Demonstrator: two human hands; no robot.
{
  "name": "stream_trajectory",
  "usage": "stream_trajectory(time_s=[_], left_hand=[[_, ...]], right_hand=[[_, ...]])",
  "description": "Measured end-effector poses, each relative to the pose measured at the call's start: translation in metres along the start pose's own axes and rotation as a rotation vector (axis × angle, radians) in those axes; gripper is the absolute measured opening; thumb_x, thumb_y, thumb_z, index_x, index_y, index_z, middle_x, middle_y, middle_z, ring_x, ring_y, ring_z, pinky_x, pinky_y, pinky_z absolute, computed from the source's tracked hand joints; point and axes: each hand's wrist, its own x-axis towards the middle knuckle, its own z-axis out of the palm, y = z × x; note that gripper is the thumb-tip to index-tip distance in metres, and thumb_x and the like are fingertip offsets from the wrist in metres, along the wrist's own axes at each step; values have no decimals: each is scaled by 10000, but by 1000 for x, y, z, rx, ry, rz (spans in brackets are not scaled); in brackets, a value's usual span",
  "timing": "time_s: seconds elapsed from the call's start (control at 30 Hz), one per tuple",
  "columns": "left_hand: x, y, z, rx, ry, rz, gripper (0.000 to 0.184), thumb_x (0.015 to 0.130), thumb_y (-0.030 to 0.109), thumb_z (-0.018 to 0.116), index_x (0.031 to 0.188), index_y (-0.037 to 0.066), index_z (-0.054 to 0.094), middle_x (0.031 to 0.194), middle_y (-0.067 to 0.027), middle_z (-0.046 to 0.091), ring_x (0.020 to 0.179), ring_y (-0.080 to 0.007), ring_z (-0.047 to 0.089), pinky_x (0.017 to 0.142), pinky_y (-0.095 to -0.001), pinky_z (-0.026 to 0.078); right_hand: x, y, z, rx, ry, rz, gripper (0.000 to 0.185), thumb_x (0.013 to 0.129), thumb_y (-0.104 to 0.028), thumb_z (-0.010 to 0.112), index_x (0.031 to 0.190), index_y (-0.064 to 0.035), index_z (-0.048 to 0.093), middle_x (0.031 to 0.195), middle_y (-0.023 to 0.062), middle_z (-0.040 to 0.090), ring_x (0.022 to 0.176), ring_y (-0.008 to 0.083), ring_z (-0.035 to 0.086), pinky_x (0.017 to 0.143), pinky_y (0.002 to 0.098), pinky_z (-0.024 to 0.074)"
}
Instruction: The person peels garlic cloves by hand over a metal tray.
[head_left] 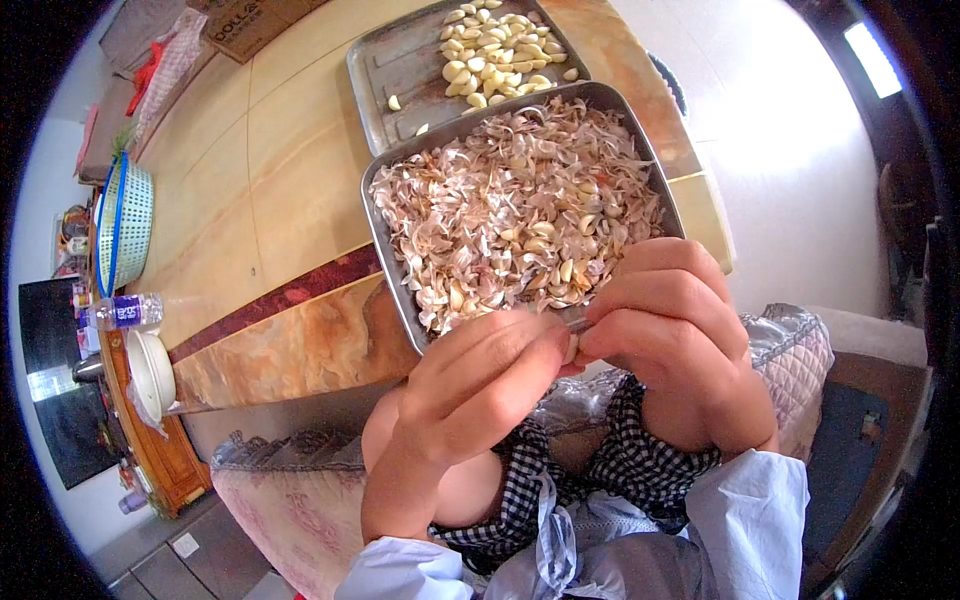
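My left hand (485, 372) and my right hand (672, 318) meet at the near edge of a metal tray (398, 300). Between their pinched fingertips is a garlic clove (571, 348), mostly covered by the fingers. Papery garlic skins (470, 210) fill this tray, with some unpeeled-looking cloves (540, 232) among them. Beyond it, touching or overlapping its far side, lies a second metal tray (395, 70). Peeled pale cloves (500, 55) are heaped toward its right, and a few lie apart from the heap.
Both trays rest on a marble-patterned table (290, 170). Along its left side are a plastic basket (128, 222), a clear bottle (132, 311) and a white bowl (150, 375). A cardboard box (245, 25) sits at the far end. Below my arms is a quilted seat cover (290, 510).
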Motion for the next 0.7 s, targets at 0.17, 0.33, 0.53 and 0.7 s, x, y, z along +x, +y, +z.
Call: stream_trajectory(time_s=[0.17,0.33,0.53,0.7], left_hand=[[-5,-3,0,-10,-14,18,390,615,-26,678,948,-6,477,783,-151,601,689,-265,602,599,-332,503],[-5,-2,3,-2,34,30,397,597,-47,652,961,6,502,847,-130,595,779,-269,591,695,-330,493],[-5,1,-6,-37,-78,-59,388,611,-31,664,968,-8,512,844,-145,602,800,-271,595,682,-326,492],[-3,10,16,-610,233,-307,366,673,-14,672,924,-21,406,783,-158,613,730,-215,616,670,-288,495]], right_hand=[[-2,-1,-1,-55,43,-35,329,455,-104,574,752,36,578,744,102,553,642,216,541,530,287,463],[-2,-3,-1,-76,17,-17,301,474,-94,590,749,28,587,749,102,555,653,212,541,538,293,460],[1,1,2,197,57,192,239,588,-97,665,803,-2,621,771,90,563,690,199,549,601,286,447],[4,-1,1,603,10,415,198,662,-93,675,842,-19,638,780,85,565,733,198,552,641,285,445]])
